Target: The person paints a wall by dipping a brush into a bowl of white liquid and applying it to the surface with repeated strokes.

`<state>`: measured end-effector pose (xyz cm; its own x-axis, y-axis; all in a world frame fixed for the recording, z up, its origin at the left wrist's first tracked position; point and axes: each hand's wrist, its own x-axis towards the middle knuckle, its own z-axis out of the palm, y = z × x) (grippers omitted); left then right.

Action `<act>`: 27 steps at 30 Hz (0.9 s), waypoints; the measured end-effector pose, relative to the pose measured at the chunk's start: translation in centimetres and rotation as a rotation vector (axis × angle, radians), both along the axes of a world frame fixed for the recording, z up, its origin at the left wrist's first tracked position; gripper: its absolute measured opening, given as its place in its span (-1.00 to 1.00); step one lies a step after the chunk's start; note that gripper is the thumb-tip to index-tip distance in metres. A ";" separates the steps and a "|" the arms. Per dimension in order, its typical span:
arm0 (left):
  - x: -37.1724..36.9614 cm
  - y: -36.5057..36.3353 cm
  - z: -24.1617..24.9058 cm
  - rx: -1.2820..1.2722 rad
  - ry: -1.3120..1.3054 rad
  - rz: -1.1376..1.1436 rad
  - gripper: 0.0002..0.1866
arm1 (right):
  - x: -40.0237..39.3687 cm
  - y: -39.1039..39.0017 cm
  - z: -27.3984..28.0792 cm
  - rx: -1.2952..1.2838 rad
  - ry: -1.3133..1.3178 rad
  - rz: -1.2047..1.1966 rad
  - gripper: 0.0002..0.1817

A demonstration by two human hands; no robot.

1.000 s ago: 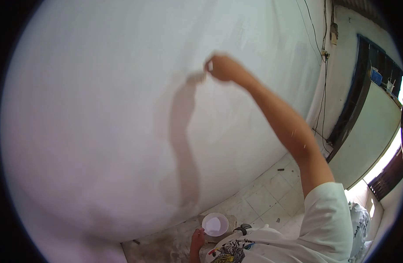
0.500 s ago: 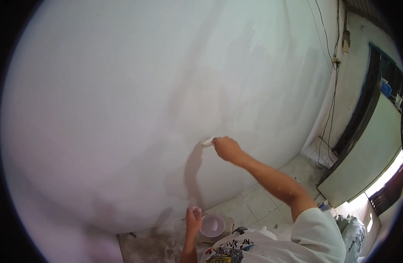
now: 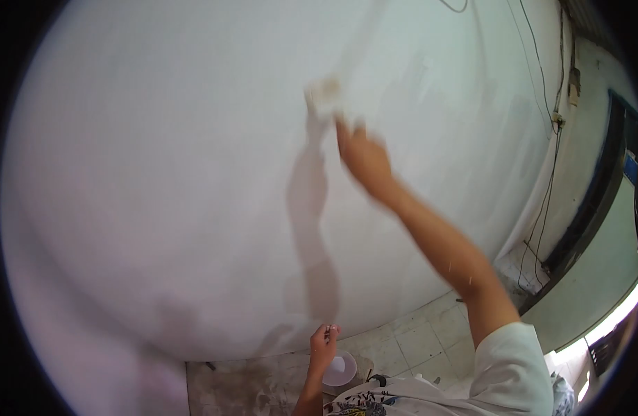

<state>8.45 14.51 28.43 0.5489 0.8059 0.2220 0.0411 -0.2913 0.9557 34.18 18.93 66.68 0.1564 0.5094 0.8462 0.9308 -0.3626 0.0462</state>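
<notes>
My right hand is raised in front of the pale wall, closed on a wide, flat paintbrush. Motion blurs the brush, its pale head pointing up at the wall. Lower down, my left hand is held with its fingers curled; what they hold, if anything, I cannot make out. Just beside and below that hand is a pale pinkish bowl, partly hidden behind the wrist, with something whitish inside.
Stained floor tiles run along the foot of the wall. Black cables hang down the corner at right. Beyond them are a dark door frame and a pale green panel. A small dark object lies by the wall at lower left.
My right hand has swept the paintbrush upward along the wall, and the arm is stretched further. The view has shifted slightly; my left hand stays low by the bowl, fingers still curled.
</notes>
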 end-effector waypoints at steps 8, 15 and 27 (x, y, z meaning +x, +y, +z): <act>-0.7 6.1 8.5 0.278 -0.055 0.172 -0.85 | 0.0 -2.1 -10.5 -0.452 0.282 0.266 -0.79; -2.0 6.7 12.3 0.283 -0.099 0.238 -0.87 | 2.3 -5.2 13.7 0.458 0.271 0.267 -0.68; -2.5 16.7 18.2 0.974 0.232 0.232 -0.44 | 6.1 -2.6 -18.3 -0.362 0.452 0.026 -0.75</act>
